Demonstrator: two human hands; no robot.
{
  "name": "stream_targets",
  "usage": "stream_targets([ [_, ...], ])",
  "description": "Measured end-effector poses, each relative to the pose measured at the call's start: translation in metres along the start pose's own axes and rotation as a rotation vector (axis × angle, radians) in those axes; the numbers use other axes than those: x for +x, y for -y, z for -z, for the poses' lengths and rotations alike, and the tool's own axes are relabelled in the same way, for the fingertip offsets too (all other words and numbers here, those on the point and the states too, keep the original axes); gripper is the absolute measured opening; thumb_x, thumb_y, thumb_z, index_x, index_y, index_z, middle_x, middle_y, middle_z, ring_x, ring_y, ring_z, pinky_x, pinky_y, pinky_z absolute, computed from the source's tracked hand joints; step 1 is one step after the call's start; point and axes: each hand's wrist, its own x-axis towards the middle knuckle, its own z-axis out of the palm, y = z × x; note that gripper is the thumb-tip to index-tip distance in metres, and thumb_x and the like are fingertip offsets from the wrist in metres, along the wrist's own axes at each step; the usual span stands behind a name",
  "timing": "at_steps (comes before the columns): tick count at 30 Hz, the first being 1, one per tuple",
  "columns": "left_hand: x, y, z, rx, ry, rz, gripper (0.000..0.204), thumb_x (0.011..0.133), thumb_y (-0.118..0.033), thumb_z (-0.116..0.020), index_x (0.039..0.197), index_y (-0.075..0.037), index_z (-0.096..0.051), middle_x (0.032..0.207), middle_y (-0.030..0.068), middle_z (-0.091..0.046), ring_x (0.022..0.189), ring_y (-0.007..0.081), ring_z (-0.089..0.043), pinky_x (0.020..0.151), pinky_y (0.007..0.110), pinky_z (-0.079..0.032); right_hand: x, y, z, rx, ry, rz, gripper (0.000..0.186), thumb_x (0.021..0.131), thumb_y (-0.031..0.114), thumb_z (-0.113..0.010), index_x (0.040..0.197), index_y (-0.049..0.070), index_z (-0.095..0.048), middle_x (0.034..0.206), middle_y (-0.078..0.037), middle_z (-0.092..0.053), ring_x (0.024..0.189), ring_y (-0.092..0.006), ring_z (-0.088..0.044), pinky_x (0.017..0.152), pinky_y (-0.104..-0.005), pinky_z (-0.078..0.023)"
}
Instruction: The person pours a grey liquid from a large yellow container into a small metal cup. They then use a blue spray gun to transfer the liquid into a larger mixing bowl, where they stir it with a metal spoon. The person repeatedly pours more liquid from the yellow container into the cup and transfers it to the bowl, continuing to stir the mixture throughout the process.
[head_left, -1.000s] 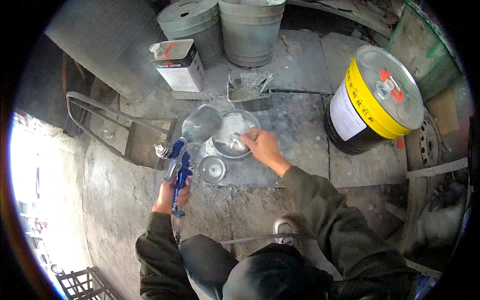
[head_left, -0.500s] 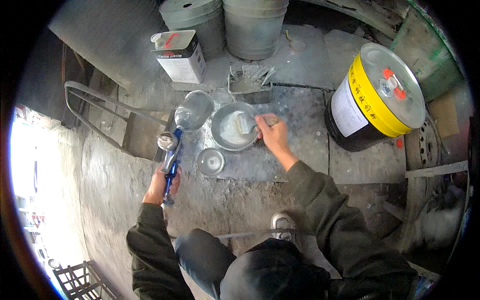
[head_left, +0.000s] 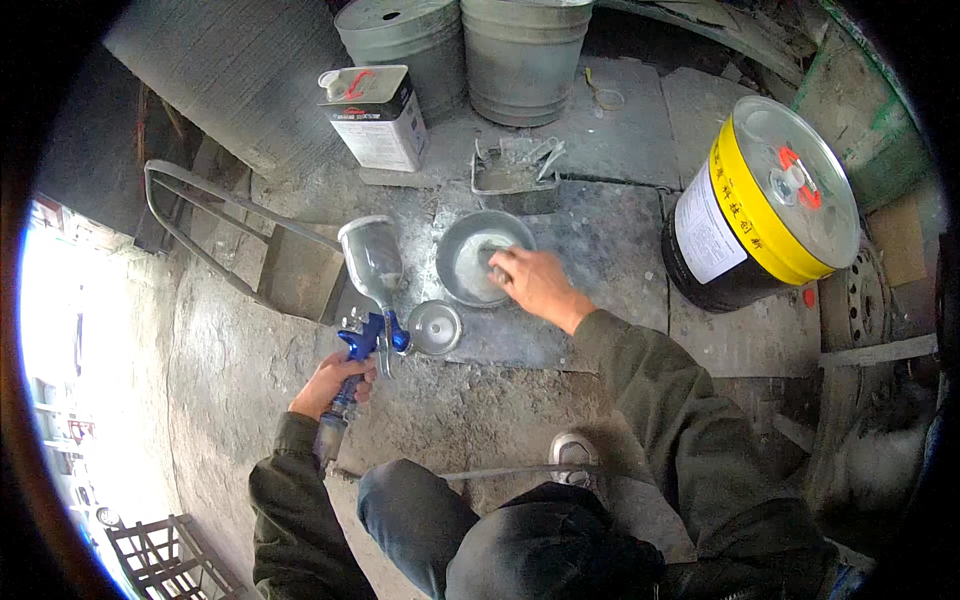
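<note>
My left hand (head_left: 332,383) is closed round the handle of a blue spray gun (head_left: 362,338). Its clear cup (head_left: 374,258) stands up above the body, tilted slightly, with whitish residue inside. Over a grey metal bowl (head_left: 446,278), my right hand (head_left: 540,285) has its fingers closed on a brush (head_left: 493,243), mostly hidden by the fingers. Pale liquid coats the bowl's inside. Between the gun and the bowl, a small round metal lid (head_left: 436,328) lies on the floor sheet, close to the gun's nozzle end.
Beyond the bowl sits a dirty open tin (head_left: 515,185) with scraps in it. A rectangular can (head_left: 378,125) and two grey drums (head_left: 525,60) stand behind. To the right is a large yellow-and-black drum (head_left: 760,200). A bent metal frame (head_left: 205,240) lies at the left.
My left hand has turned the spray gun, so its cup has swung from lying sideways to nearly upright. My right hand has moved the brush lower into the bowl. The view has shifted slightly.
</note>
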Motion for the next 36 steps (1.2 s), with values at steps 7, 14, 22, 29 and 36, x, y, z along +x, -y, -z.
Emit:
stream_targets([
  [7, 0.003, -0.002, 0.0, 0.228, -0.031, 0.026, 0.011, 0.094, -0.012, -0.061, 0.093, -0.002, -0.056, 0.079, 0.0059, -0.061, 0.054, 0.0116, -0.053, 0.048, 0.027, -0.044, -0.002, -0.009, -0.005, 0.097, -0.027, 0.056, 0.023, 0.09, 0.033, -0.065, 0.102, 0.013, -0.066, 0.094, -0.009, -0.068, 0.079, -0.0299, -0.067, 0.069, -0.0422, -0.051],
  [14, -0.001, -0.004, -0.001, 0.386, -0.102, 0.076, 0.012, 0.094, -0.012, -0.062, 0.095, -0.004, -0.052, 0.074, 0.0018, -0.051, 0.052, 0.0114, -0.048, 0.047, 0.029, -0.043, 0.038, 0.046, 0.057, 0.664, -0.154, 0.011, 0.016, 0.091, 0.023, -0.066, 0.092, 0.008, -0.071, 0.084, -0.009, -0.072, 0.075, -0.0222, -0.07, 0.068, -0.0311, -0.052],
  [22, 0.003, -0.002, -0.012, 0.483, -0.067, 0.069, 0.015, 0.093, -0.014, -0.062, 0.096, -0.003, -0.052, 0.076, 0.0009, -0.051, 0.052, 0.0109, -0.048, 0.047, 0.029, -0.043, 0.042, 0.013, 0.033, 0.638, -0.189, 0.005, 0.016, 0.087, 0.021, -0.071, 0.093, 0.006, -0.071, 0.073, -0.005, -0.069, 0.066, -0.011, -0.066, 0.061, -0.0276, -0.05],
  [29, -0.004, -0.002, -0.02, 0.483, -0.081, 0.038, 0.012, 0.093, -0.013, -0.058, 0.093, -0.003, -0.052, 0.073, 0.0017, -0.052, 0.05, 0.0117, -0.05, 0.046, 0.031, -0.044, 0.035, 0.036, 0.024, 0.913, -0.248, 0.018, 0.013, 0.091, 0.016, -0.067, 0.095, 0.004, -0.07, 0.07, -0.001, -0.066, 0.066, -0.0068, -0.062, 0.06, -0.0246, -0.048],
  [36, 0.003, 0.004, -0.017, 0.693, -0.355, -0.152, 0.021, 0.085, -0.017, -0.06, 0.077, 0.003, -0.061, 0.062, 0.0067, -0.061, 0.049, 0.0134, -0.057, 0.046, 0.031, -0.045, 0.013, 0.002, 0.017, 0.245, -0.229, -0.166, 0.024, 0.087, 0.032, -0.069, 0.09, 0.009, -0.07, 0.08, -0.012, -0.071, 0.073, -0.0343, -0.067, 0.063, -0.0401, -0.052],
])
